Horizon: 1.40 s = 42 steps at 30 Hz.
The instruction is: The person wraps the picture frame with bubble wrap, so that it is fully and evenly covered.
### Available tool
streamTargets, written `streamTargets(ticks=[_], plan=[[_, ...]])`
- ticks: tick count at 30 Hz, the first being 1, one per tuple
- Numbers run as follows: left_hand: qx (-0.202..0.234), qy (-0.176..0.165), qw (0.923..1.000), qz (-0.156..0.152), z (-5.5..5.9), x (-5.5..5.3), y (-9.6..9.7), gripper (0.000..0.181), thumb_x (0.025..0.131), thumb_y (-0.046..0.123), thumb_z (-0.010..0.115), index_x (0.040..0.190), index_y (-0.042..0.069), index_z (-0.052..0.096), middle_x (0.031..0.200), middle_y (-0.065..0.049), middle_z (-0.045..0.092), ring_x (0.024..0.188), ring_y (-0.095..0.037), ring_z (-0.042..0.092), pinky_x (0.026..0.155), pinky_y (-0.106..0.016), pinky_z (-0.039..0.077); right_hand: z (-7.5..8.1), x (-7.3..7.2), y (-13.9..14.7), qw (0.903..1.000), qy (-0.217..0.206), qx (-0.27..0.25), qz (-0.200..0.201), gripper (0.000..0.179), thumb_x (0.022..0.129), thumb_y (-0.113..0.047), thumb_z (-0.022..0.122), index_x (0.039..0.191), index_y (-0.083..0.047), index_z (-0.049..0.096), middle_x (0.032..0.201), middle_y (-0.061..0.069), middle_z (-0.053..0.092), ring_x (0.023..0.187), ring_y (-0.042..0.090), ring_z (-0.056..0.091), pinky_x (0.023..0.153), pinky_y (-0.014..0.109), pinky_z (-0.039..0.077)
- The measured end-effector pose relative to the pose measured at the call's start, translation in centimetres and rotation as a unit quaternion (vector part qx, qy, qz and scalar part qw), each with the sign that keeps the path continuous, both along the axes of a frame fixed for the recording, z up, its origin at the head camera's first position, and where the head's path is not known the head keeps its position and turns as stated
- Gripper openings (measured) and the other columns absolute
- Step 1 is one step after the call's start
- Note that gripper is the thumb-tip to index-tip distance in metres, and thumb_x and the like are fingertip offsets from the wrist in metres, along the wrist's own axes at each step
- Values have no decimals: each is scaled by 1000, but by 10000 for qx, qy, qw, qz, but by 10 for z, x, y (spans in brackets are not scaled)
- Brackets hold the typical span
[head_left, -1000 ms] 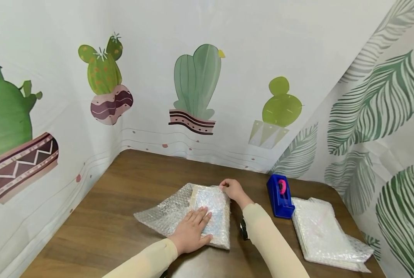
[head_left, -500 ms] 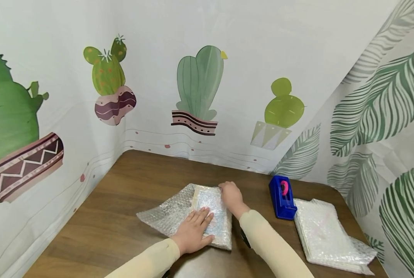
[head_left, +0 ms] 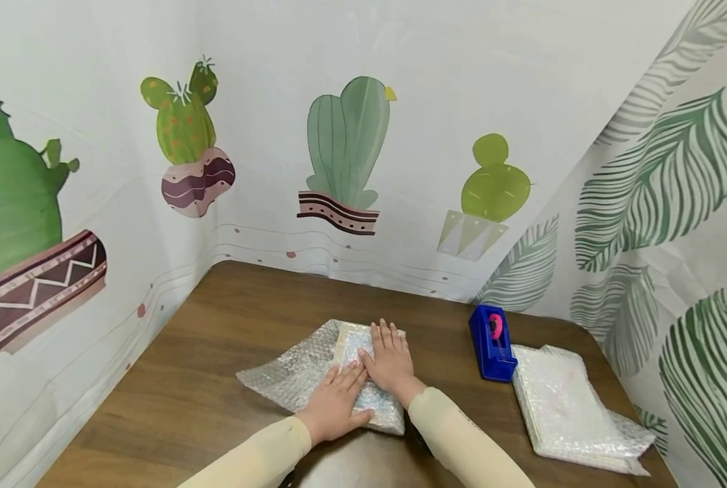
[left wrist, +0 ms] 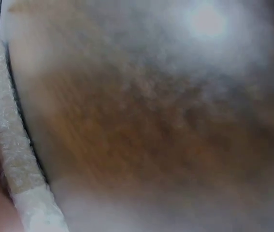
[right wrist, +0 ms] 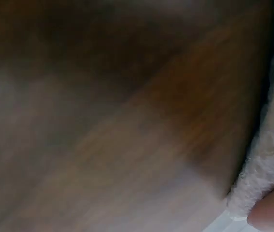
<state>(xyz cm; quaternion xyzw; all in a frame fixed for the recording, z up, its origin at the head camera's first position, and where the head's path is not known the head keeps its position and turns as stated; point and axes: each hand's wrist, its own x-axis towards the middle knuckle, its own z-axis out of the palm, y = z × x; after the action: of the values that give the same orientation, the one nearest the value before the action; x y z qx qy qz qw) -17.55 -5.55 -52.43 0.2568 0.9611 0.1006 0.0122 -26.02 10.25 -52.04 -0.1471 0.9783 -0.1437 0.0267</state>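
Observation:
A flat, book-like item (head_left: 352,342) with a pale blue face lies on the table in bubble wrap (head_left: 293,373), whose loose flap spreads out to the left. My left hand (head_left: 334,407) rests flat on its lower left part, fingers straight. On the upper right part lies my right hand (head_left: 392,359), its fingers also straight and pointing away from me. The thumb of the right hand is close to the left fingertips. Both wrist views catch only the wrapped edge (left wrist: 12,130) and a sliver of hand beside blurred wood. Much of the item's face is hidden under the hands.
A blue tape dispenser (head_left: 493,344) with a pink core stands right of the hands. Beyond it, another bubble-wrapped flat bundle (head_left: 561,403) lies near the right edge of the brown table (head_left: 217,318). A cactus-print cloth (head_left: 265,149) hangs behind.
My right hand has gone from the item's upper right corner, where its fingers were bent at the wrap, to lying flat on top, further left. The left hand has stayed put.

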Motion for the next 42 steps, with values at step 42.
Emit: streamTargets(ticks=[42], plan=[[3019, -549, 9500, 573, 35, 45, -118, 38, 102, 17, 59, 133, -5, 64, 135, -24, 67, 123, -41, 65, 105, -48, 54, 2, 2, 0, 9984, -160, 546, -76, 97, 97, -70, 49, 165, -10, 16, 174, 15, 11, 163, 35, 9, 132, 53, 15]])
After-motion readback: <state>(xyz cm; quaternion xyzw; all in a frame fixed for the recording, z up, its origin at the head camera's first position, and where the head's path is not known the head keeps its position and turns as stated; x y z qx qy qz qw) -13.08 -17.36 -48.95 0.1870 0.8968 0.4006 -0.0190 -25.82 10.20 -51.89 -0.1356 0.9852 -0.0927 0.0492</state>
